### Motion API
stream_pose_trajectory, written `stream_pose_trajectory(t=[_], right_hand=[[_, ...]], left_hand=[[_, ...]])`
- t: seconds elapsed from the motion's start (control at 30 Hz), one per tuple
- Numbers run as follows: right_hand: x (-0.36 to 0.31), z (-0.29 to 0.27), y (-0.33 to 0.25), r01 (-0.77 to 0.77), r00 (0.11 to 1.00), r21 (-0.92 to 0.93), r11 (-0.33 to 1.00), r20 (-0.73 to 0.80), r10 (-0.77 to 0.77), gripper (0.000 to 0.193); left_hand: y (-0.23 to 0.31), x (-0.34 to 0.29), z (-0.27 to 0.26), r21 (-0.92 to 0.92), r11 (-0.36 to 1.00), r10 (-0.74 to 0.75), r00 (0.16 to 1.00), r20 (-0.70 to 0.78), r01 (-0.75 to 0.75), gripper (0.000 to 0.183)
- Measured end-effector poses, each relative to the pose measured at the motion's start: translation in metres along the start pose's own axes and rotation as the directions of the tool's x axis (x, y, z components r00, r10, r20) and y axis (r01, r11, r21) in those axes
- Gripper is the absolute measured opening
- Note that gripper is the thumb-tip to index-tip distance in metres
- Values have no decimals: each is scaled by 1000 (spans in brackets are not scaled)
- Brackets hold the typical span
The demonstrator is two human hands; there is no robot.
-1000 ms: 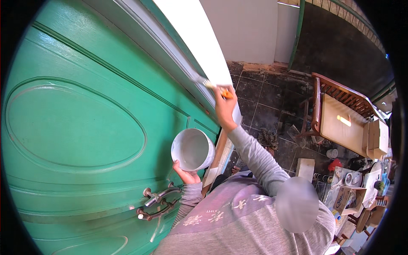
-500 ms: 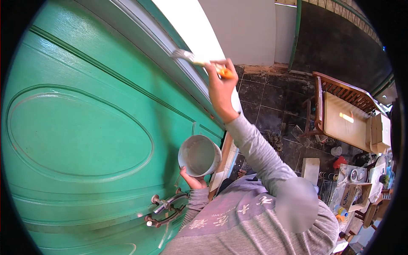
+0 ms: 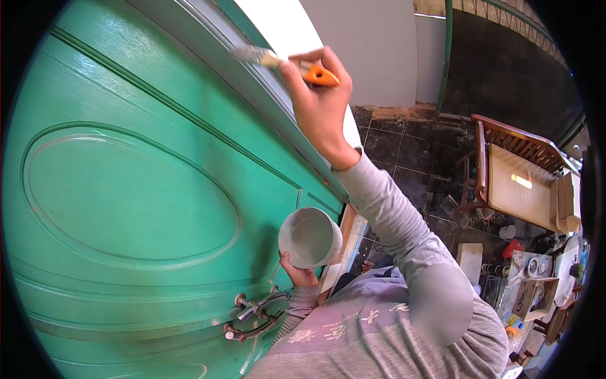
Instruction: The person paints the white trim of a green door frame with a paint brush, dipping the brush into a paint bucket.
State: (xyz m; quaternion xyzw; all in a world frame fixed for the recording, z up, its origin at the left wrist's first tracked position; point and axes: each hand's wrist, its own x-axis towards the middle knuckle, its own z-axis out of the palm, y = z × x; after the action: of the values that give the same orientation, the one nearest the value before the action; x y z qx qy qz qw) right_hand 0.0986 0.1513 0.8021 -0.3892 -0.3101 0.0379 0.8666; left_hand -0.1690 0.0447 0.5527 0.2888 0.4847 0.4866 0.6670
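Observation:
Raised high, my right hand (image 3: 319,104) is closed on the handle of a paintbrush (image 3: 303,69), orange at its end with a hole through it. The bristles touch or hover by the grey-painted door frame (image 3: 230,54); which of the two I cannot tell. Lower down, my left hand (image 3: 297,271) grips the side of a round whitish paint bucket (image 3: 310,237) with grey paint inside. The bucket is tilted so that its mouth shows, in front of the green door (image 3: 132,196). Part of the left fingers is hidden behind the bucket.
Curved metal door handles (image 3: 255,316) stick out just below the bucket. To the right, a wooden bench (image 3: 524,177) stands on the dark tiled floor (image 3: 410,155). Beyond my right arm, a cluttered table (image 3: 530,284) holds boxes and bottles. A pale wall (image 3: 379,50) rises behind.
My right hand has moved up and slightly left with the paintbrush, along the frame. The bucket and the whole scene have shifted a little to the right in view.

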Motion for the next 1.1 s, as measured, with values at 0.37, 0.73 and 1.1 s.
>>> stream_pose_trajectory(t=[0.37, 0.73, 1.1], right_hand=[[-78, -67, 68, -317, 945, -210, 925, -150, 289, 20], [6, 5, 9, -37, 999, 167, 985, -1, 38, 17], [24, 16, -26, 135, 990, -245, 960, 66, -122, 19]], left_hand=[[9, -23, 32, -55, 997, 38, 988, -150, -46, 64], [-7, -13, -1, -190, 982, -24, 999, -32, 17, 42], [-6, -12, 4, -103, 994, 19, 997, -70, -26, 55]])
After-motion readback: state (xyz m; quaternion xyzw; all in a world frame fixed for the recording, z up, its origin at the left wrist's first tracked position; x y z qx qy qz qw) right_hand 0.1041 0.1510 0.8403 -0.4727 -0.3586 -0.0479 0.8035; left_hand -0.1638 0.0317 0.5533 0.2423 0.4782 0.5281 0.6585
